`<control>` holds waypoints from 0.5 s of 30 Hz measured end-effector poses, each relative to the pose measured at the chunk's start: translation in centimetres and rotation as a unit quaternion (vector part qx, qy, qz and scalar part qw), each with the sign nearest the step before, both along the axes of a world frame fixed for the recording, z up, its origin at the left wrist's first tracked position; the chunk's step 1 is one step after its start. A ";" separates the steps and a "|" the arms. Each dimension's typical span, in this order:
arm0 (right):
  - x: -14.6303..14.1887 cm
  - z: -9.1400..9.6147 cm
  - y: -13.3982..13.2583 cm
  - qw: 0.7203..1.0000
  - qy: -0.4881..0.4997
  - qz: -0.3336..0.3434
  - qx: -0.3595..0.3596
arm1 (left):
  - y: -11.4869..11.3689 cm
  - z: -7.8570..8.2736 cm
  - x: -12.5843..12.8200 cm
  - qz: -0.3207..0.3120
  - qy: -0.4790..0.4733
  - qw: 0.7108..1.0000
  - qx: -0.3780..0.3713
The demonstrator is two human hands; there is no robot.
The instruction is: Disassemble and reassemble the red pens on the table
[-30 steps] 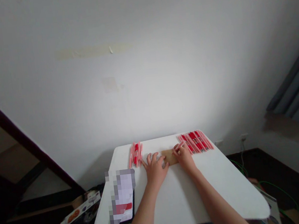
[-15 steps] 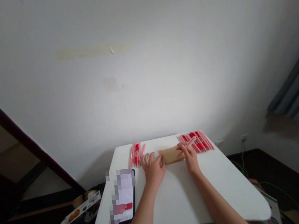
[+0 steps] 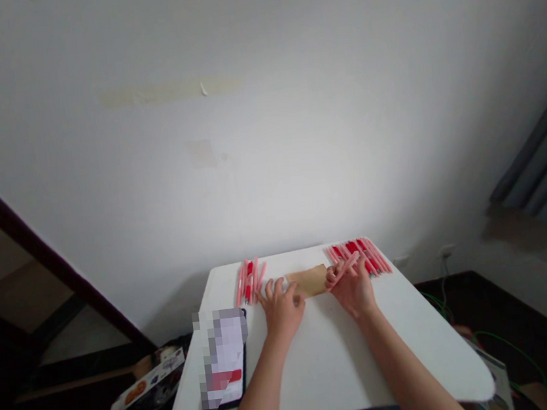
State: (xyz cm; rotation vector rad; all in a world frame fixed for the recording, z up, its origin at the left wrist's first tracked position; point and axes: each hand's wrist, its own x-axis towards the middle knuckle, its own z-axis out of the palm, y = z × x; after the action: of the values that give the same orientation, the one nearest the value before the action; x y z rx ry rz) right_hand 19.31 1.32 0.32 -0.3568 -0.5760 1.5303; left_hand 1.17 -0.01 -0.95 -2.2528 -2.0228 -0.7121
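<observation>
Two pen groups: laid out on the table, left pens fewer than right pens.
Pink pen: in neither group, clasped in the right hand, not yet laid down.
Brown paper: on the table, left hand touching its left end; whether pinching, cannot tell.

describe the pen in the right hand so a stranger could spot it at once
Over the white table, find the right hand beside the brown paper. It holds a pink pen. Unlike the row of pens just behind, this one is gripped and slants the opposite way.
</observation>
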 end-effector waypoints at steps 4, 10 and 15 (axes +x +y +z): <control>0.5 0.2 -0.3 1.000 0.028 0.000 -0.005 | 0.0 0.2 -0.1 0.012 -0.005 1.000 -0.005; 1.3 0.0 -0.1 0.999 0.034 -0.041 -0.010 | 0.0 0.4 0.0 0.015 -0.011 1.000 -0.004; 1.6 -0.4 0.0 0.996 0.066 -0.065 -0.004 | 0.0 0.4 -0.1 0.017 -0.009 1.000 -0.013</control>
State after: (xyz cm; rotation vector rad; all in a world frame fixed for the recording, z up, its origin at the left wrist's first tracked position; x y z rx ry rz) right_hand 20.92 1.30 -0.04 -0.2906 -0.4338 1.4204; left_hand 1.11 -0.01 -0.51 -2.2272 -2.0853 -0.7113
